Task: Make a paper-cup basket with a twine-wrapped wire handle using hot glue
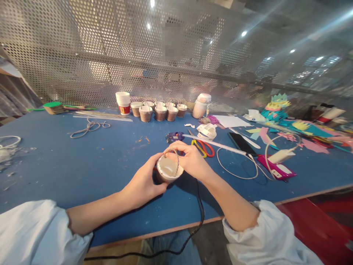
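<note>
Left hand: fingers curled around a small brown-sided cup, thumb on the near side, opening as wide as the cup. Right hand: fingers bent and close together over the cup's far right rim, at the twisted cord handle; whether they pinch cord or rim, can't tell. Cup sits between both hands, near the front middle of the tabletop, mouth tipped toward the camera; whether its base touches the surface is hidden.

Tabletop blue, scuffed. Just beyond the right hand: blue glue gun with a long pale stick, red-and-yellow scissors, white roll. Back: group of similar small cups, stacked paper cups to their left, pale bottle to their right. Far left: green-topped round pot, loose cord. Right: dark phone, magenta power strip, coloured paper scraps. Black cable drops over the front edge. Perforated metal screen behind, bright lights above.

Both forearms angle inward from pale bunched sleeves; left reaches in low, right slants in with the wrist bent over the cup.
</note>
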